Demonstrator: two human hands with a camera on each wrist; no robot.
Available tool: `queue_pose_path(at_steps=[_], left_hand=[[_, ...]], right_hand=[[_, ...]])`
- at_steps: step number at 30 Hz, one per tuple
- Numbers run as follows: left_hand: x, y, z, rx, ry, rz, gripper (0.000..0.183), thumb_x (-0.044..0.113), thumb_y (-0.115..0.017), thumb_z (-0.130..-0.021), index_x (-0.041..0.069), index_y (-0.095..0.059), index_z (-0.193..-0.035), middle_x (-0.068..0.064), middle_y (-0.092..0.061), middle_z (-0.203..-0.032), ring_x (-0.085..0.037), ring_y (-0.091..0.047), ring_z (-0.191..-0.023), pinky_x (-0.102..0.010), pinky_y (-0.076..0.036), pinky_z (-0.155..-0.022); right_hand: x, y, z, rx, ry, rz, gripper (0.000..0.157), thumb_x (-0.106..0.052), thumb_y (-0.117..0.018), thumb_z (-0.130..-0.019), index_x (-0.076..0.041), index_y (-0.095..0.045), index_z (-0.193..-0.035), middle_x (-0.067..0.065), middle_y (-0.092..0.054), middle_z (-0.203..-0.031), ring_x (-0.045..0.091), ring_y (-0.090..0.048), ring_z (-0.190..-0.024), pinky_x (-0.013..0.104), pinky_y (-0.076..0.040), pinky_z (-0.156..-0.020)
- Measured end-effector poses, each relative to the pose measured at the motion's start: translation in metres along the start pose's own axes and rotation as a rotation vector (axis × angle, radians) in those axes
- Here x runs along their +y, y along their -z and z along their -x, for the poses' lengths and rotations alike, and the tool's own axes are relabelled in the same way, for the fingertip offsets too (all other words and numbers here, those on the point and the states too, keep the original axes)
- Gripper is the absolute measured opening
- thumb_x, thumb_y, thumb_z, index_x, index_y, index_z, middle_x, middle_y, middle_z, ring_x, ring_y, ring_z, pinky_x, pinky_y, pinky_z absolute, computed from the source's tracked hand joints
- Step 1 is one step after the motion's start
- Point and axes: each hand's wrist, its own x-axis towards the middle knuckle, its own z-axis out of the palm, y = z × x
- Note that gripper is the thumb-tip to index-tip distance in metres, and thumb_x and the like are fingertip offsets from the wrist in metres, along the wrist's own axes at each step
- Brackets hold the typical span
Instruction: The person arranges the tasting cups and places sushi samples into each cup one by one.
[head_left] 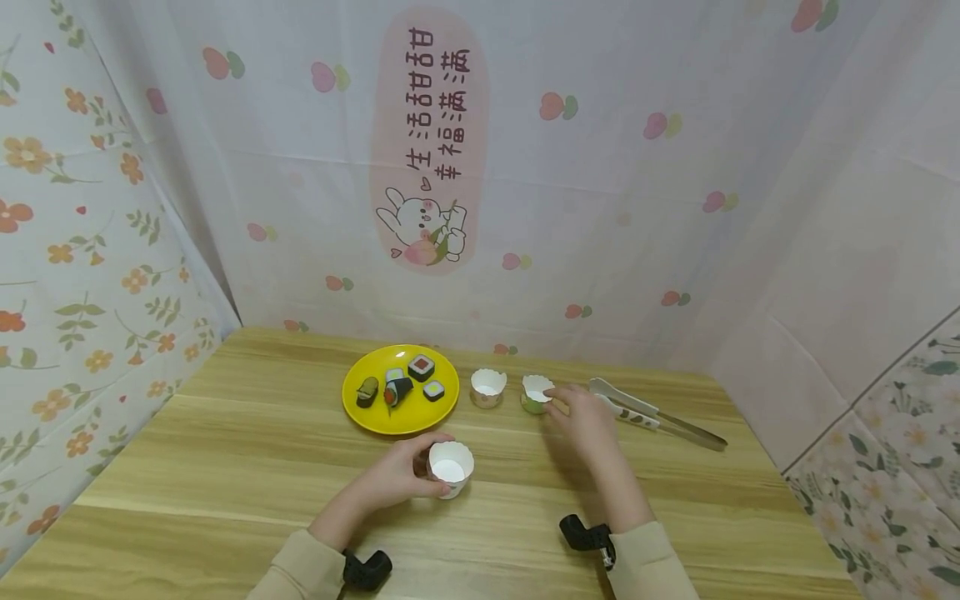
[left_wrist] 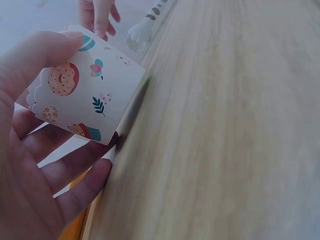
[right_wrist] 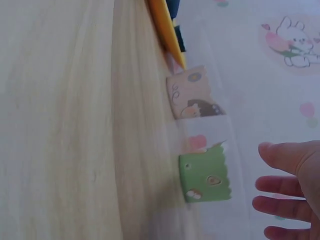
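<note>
My left hand [head_left: 393, 477] grips a white paper baking cup [head_left: 451, 468] by its side, thumb on one wall and fingers around the other. Doughnut and cupcake prints show on that cup [left_wrist: 95, 95] in the left wrist view, its base close over the wooden table. My right hand [head_left: 587, 421] reaches to a green paper cup [head_left: 533, 405], overlapping its rim in the head view. From the right wrist, the hand's spread fingers [right_wrist: 282, 207] hold nothing and stand apart from the green cup [right_wrist: 206, 176]. A tan paper cup [head_left: 487, 401] stands upright left of the green one.
A yellow plate [head_left: 420, 422] with several sushi pieces [head_left: 421, 367] sits at the back left of the wooden table [head_left: 225, 467]. Tongs [head_left: 693, 431] with pale, spotted tips lie right of my right hand. Printed cloth [head_left: 600, 208] hangs behind the table.
</note>
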Motion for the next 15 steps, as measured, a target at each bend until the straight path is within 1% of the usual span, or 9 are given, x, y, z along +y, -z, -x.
queue_pose_path(at_steps=[6, 9, 11, 15], left_hand=[[0.001, 0.000, 0.000, 0.003, -0.001, 0.015, 0.065, 0.011, -0.081, -0.076, 0.004, -0.051, -0.133, -0.007, -0.058, -0.114, -0.024, -0.052, -0.095, -0.030, -0.046, -0.079], [0.001, 0.000, 0.000, 0.001, -0.001, 0.016, 0.065, 0.011, -0.081, -0.076, 0.004, -0.051, -0.133, -0.007, -0.058, -0.114, -0.024, -0.052, -0.095, -0.030, -0.046, -0.079], [0.000, 0.000, 0.000, 0.000, 0.000, 0.016, 0.065, 0.012, -0.081, -0.077, 0.004, -0.051, -0.133, -0.007, -0.058, -0.115, -0.024, -0.052, -0.095, -0.030, -0.046, -0.079], [0.000, 0.000, 0.000, 0.000, 0.002, 0.016, 0.064, 0.012, -0.081, -0.076, 0.004, -0.051, -0.133, -0.007, -0.059, -0.114, -0.024, -0.053, -0.095, -0.030, -0.046, -0.080]], right_hand=[[-0.014, 0.008, 0.004, -0.008, 0.027, -0.024, 0.026, -0.026, -0.071, -0.087, -0.017, -0.072, -0.111, 0.011, -0.064, -0.116, 0.032, -0.063, -0.100, 0.047, -0.055, -0.075], [-0.020, 0.012, 0.006, 0.005, 0.057, -0.023, 0.026, -0.028, -0.071, -0.087, -0.018, -0.072, -0.111, 0.011, -0.065, -0.117, 0.032, -0.063, -0.101, 0.047, -0.054, -0.077], [-0.026, 0.015, 0.008, 0.025, 0.086, -0.018, 0.026, -0.028, -0.072, -0.086, -0.018, -0.073, -0.109, 0.010, -0.066, -0.115, 0.031, -0.064, -0.098, 0.046, -0.055, -0.075], [-0.037, 0.022, 0.011, 0.055, 0.164, -0.020, 0.025, -0.024, -0.076, -0.083, -0.016, -0.074, -0.106, 0.005, -0.068, -0.104, 0.024, -0.066, -0.082, 0.037, -0.055, -0.064]])
